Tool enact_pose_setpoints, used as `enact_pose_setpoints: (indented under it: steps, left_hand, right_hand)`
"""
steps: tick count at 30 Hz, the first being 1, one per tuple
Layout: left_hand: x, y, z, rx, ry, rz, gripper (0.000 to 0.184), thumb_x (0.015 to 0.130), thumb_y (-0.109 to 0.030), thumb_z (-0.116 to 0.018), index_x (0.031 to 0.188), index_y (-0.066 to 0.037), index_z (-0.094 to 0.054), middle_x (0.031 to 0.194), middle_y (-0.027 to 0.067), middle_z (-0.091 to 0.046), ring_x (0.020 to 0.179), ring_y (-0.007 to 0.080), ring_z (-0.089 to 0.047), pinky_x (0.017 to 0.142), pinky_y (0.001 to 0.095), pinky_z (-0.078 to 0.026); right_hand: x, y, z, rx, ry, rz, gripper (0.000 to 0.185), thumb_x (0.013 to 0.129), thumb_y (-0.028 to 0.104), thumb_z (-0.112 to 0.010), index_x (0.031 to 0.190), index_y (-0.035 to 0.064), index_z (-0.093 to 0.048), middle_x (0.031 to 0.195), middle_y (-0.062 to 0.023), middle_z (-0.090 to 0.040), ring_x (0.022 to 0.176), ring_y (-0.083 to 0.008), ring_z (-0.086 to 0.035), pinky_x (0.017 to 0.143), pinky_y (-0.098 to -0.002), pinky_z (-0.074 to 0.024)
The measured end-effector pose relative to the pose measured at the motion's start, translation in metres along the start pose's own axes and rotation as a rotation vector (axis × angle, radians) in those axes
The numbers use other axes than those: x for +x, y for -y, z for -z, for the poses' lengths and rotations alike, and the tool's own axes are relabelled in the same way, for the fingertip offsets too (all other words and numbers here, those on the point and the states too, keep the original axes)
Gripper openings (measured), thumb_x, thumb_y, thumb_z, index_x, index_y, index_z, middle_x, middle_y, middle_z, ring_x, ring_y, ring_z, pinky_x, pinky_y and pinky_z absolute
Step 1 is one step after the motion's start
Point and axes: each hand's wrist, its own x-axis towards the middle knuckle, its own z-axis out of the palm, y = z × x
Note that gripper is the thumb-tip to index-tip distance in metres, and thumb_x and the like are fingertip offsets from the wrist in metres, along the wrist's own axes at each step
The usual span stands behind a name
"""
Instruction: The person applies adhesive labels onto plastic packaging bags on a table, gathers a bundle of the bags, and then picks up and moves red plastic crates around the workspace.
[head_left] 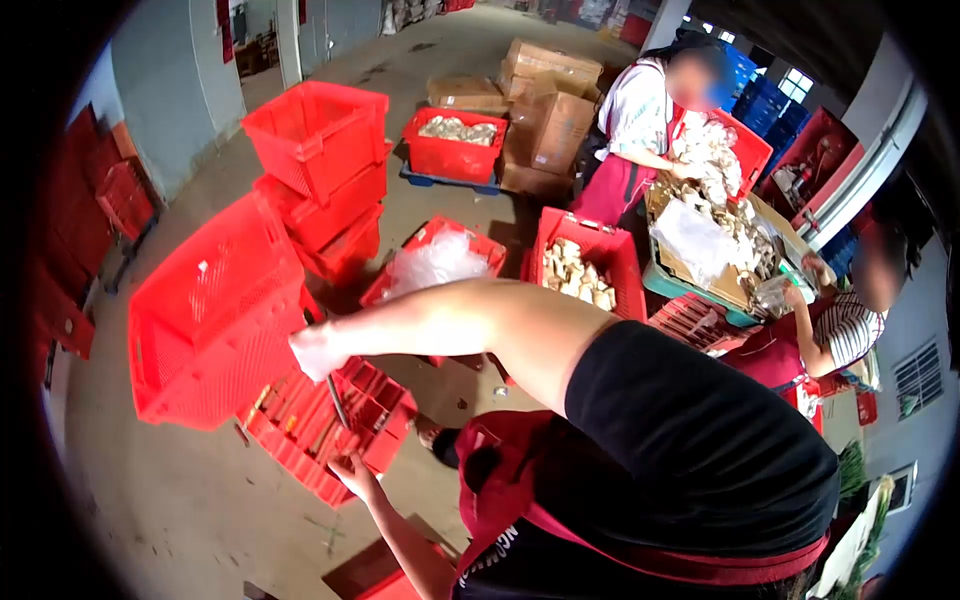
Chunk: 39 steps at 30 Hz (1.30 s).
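My right hand (318,352) is closed around a dark, thin rod (339,402) that slants down over a red slatted crate (275,425). Right beside this hand is a large, tilted red plastic crate (215,310), its open side facing left; whether the hand also touches it, I cannot tell. Lower down, my left hand (350,476) is at the near edge of the slatted crate, fingers apart. The rod's lower end comes close to that hand. I see my black sleeve and dark red apron.
Stacked red crates (320,150) stand behind. Beyond my right arm are a crate with clear plastic (440,262) and a crate of mushrooms (578,275). A person (640,120) and another person (850,325) work at a mushroom-covered table (690,235). Cardboard boxes (555,125) are piled farther back.
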Motion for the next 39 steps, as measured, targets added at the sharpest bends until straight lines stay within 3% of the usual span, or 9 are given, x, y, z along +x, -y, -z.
enact_pose_setpoints:
  steps: [5, 8, 12, 14, 18, 21, 26, 30, 39]
  left_hand:
    - [0.091, -0.129, -0.064, 0.058, -0.122, -0.404, 0.032, 0.085, -0.008, -0.05, 0.113, 0.001, -0.04, 0.108, 0.0139, -0.045, 0.099, 0.023, -0.043, 0.087, 0.0338, -0.035]
    - [0.156, -0.139, -0.068, 0.081, -0.143, -0.333, 0.031, 0.089, -0.02, -0.042, 0.11, 0.003, -0.044, 0.106, 0.0162, -0.049, 0.098, 0.0253, -0.046, 0.086, 0.0359, -0.035]
    - [0.191, -0.082, -0.095, -0.064, 0.312, -0.115, 0.043, 0.091, -0.031, -0.038, 0.112, 0.006, -0.042, 0.106, 0.0206, -0.05, 0.101, 0.0297, -0.046, 0.089, 0.038, -0.034]
    - [0.167, -0.085, -0.131, 0.256, 0.101, -0.382, 0.048, 0.09, -0.035, -0.036, 0.113, 0.007, -0.04, 0.107, 0.0234, -0.049, 0.103, 0.0319, -0.045, 0.088, 0.039, -0.034]
    - [0.19, -0.119, -0.141, 0.465, 0.233, 0.005, 0.053, 0.089, -0.036, -0.04, 0.119, 0.008, -0.034, 0.115, 0.0262, -0.044, 0.108, 0.0322, -0.043, 0.088, 0.0391, -0.035]
    - [0.218, 0.058, -0.151, 0.367, 0.298, -0.23, 0.043, 0.089, -0.034, -0.041, 0.112, 0.003, -0.043, 0.102, 0.0231, -0.053, 0.092, 0.0342, -0.052, 0.08, 0.0399, -0.041]
    - [0.164, -0.01, -0.193, 0.268, 0.425, 0.054, 0.038, 0.088, -0.038, -0.04, 0.085, 0.0, -0.047, 0.072, 0.0247, -0.051, 0.067, 0.0408, -0.049, 0.057, 0.0439, -0.039]
    - [0.136, -0.074, -0.192, 0.216, 0.366, -0.004, 0.04, 0.087, -0.041, -0.045, 0.082, -0.001, -0.047, 0.051, 0.0127, -0.044, 0.045, 0.0235, -0.049, 0.042, 0.037, -0.036]
    - [0.062, -0.019, -0.172, 0.377, 0.48, -0.289, 0.032, 0.084, -0.03, -0.051, 0.074, 0.0, -0.05, 0.053, 0.0168, -0.047, 0.044, 0.0289, -0.046, 0.042, 0.0368, -0.035]
  right_hand:
    - [0.006, -0.043, -0.002, 0.076, 0.04, 0.123, 0.009, 0.059, 0.021, -0.057, 0.056, 0.0133, -0.059, 0.051, -0.0016, -0.057, 0.049, -0.0188, -0.056, 0.042, -0.0329, -0.0384]
    - [0.008, -0.074, -0.011, 0.084, 0.065, 0.038, 0.012, 0.057, 0.024, -0.058, 0.053, 0.013, -0.057, 0.051, -0.0002, -0.056, 0.048, -0.0175, -0.055, 0.043, -0.0306, -0.04]
    - [0.021, -0.107, -0.037, 0.08, -0.028, 0.032, 0.01, 0.054, 0.025, -0.06, 0.054, 0.0151, -0.059, 0.052, 0.0014, -0.057, 0.052, -0.0169, -0.057, 0.042, -0.0312, -0.042]
    - [0.023, -0.119, -0.047, 0.088, -0.06, 0.031, 0.01, 0.053, 0.026, -0.061, 0.054, 0.0158, -0.06, 0.052, 0.0018, -0.057, 0.054, -0.0169, -0.058, 0.043, -0.0317, -0.043]
    - [0.03, -0.141, -0.082, 0.174, 0.007, -0.035, 0.028, 0.053, 0.043, -0.069, 0.061, 0.0165, -0.064, 0.057, 0.0033, -0.06, 0.059, -0.0162, -0.06, 0.044, -0.033, -0.0436]
    - [0.066, -0.072, -0.202, 0.336, -0.008, -0.511, 0.02, 0.051, 0.039, -0.068, 0.055, 0.0204, -0.062, 0.05, 0.0035, -0.056, 0.045, -0.0164, -0.05, 0.037, -0.0333, -0.0342]
    - [-0.026, -0.062, -0.172, 0.545, 0.24, -0.315, 0.027, 0.056, 0.044, -0.066, 0.059, 0.0167, -0.064, 0.058, 0.0016, -0.06, 0.064, -0.0172, -0.06, 0.054, -0.0332, -0.0459]
    - [-0.037, -0.049, -0.174, 0.517, 0.183, -0.301, 0.033, 0.057, 0.049, -0.064, 0.057, 0.0153, -0.064, 0.055, 0.0, -0.059, 0.057, -0.0187, -0.059, 0.049, -0.0329, -0.0445]
    - [-0.093, 0.048, -0.098, 0.563, 0.297, -0.582, 0.03, 0.059, 0.047, -0.062, 0.062, 0.0175, -0.066, 0.061, 0.0004, -0.061, 0.063, -0.0191, -0.06, 0.057, -0.0321, -0.0464]
